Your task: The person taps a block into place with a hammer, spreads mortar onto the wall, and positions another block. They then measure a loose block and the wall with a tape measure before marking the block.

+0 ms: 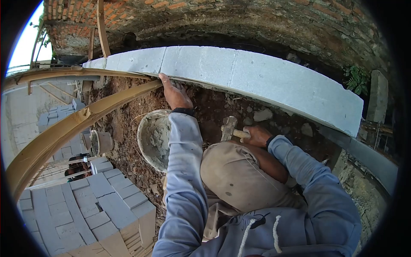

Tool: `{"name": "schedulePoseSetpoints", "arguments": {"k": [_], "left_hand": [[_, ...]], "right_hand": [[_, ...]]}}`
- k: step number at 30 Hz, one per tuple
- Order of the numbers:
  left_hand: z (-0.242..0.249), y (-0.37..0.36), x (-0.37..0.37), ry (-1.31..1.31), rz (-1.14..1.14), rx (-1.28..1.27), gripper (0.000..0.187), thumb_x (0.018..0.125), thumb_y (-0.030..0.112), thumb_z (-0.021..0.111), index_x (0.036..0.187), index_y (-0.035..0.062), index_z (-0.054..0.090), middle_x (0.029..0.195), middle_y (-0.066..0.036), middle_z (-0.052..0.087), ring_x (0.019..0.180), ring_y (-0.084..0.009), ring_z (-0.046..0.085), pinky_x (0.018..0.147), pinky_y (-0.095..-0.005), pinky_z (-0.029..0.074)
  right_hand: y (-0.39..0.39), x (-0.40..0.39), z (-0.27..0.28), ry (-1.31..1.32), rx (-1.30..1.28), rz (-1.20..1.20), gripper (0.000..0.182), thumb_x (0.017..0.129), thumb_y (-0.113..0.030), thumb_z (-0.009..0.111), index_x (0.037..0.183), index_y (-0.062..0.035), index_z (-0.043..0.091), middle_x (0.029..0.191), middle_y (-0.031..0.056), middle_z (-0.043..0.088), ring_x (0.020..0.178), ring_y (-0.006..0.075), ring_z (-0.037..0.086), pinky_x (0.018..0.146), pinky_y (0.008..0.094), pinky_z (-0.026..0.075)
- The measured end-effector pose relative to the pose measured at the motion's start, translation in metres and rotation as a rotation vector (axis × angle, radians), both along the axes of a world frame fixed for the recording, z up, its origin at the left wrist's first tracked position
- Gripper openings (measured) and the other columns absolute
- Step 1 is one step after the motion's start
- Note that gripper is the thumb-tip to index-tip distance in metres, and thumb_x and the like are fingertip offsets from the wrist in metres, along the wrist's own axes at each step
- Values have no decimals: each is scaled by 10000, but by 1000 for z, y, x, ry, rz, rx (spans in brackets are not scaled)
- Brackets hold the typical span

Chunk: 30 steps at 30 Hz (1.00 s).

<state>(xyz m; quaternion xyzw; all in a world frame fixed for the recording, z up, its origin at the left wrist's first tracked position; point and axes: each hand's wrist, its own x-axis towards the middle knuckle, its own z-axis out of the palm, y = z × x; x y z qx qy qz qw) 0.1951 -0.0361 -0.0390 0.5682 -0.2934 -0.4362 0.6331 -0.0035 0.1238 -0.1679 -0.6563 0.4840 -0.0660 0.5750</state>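
Observation:
My right hand (258,136) is closed around the short wooden handle of a hammer (229,128), whose blocky, mortar-smeared head lies close above my bent knee. Reaching forward, my left hand (176,94) is against the near lower edge of a row of pale blocks (195,64), thumb up and fingers stretched out, partly hidden. Beside its thumb is the end of a split bamboo strip (147,88). A round bucket (155,139) of wet grey mortar stands next to my left forearm, which covers part of its rim.
A stack of grey blocks (90,205) stands at lower left, with a smaller bucket (101,142) behind it. Brown soil with loose stones (262,115) lies under the block row. An old brick wall (239,21) rises beyond. The long bamboo strip arches across the left.

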Motion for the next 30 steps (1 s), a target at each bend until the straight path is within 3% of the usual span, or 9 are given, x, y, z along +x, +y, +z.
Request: {"name": "schedulePoseSetpoints", "arguments": {"k": [4, 6, 10, 13, 19, 22, 24, 26, 30], "left_hand": [[-9, 25, 9, 41, -2, 159, 853, 841, 581, 448, 1388, 1, 147, 1429, -217, 171, 1336, -311, 154, 1071, -433, 110], [-16, 37, 3, -38, -140, 181, 805, 857, 535, 468, 1379, -7, 183, 1425, -186, 214, 1314, -312, 217, 1058, -392, 164], [-11, 45, -21, -16, -252, 81, 815, 855, 525, 482, 1383, -10, 168, 1429, -192, 202, 1315, -308, 214, 1061, -415, 161], [-1, 41, -33, -55, -260, 130, 816, 851, 522, 492, 1385, -5, 170, 1440, -169, 184, 1326, -294, 178, 1065, -402, 144], [4, 40, -42, -115, -302, 147, 702, 849, 449, 543, 1336, -4, 318, 1360, -105, 346, 1233, -195, 318, 998, -341, 245], [4, 40, -41, -54, -284, 153, 697, 839, 437, 566, 1329, -1, 335, 1364, -97, 347, 1223, -191, 337, 991, -322, 252], [0, 42, -37, -50, -237, 155, 704, 847, 427, 557, 1342, -5, 305, 1378, -113, 330, 1229, -204, 343, 1008, -331, 238], [-1, 48, -39, -16, -75, 129, 680, 875, 411, 516, 1360, 5, 268, 1390, -135, 311, 1265, -226, 313, 1031, -361, 213], [-18, 77, -36, -110, -227, 192, 648, 891, 364, 504, 1364, -1, 252, 1373, -158, 338, 1268, -260, 334, 1026, -379, 243]], "right_hand": [[28, -13, -29, -19, 24, -59, 488, 720, -326, 631, 1068, 7, 553, 952, 256, 602, 908, 380, 586, 799, 425, 463], [39, -19, -38, -24, 39, -98, 467, 721, -301, 614, 1070, 2, 552, 962, 257, 598, 917, 385, 581, 809, 438, 459], [46, -31, -26, 132, 87, -111, 436, 734, -295, 579, 1090, -42, 561, 975, 227, 605, 935, 384, 574, 820, 454, 454], [47, -27, -32, 135, 89, -102, 452, 728, -298, 583, 1108, -55, 553, 962, 227, 607, 923, 376, 581, 806, 454, 455], [45, -29, -33, 126, 67, -102, 479, 710, -318, 596, 1120, -75, 549, 948, 215, 613, 911, 369, 588, 791, 455, 457], [46, -29, -33, 121, 60, -97, 499, 697, -330, 606, 1118, -69, 550, 947, 217, 613, 910, 371, 587, 795, 457, 457], [45, -28, -32, 124, 54, -104, 423, 708, -259, 597, 1071, -42, 576, 946, 215, 615, 904, 366, 591, 808, 441, 464], [44, -30, -29, 129, 56, -102, 419, 707, -264, 603, 1061, -40, 577, 938, 216, 615, 900, 369, 591, 803, 443, 465], [46, -27, -37, 128, 5, -120, 423, 701, -293, 624, 1033, -36, 579, 914, 220, 618, 889, 379, 590, 792, 449, 465]]}}
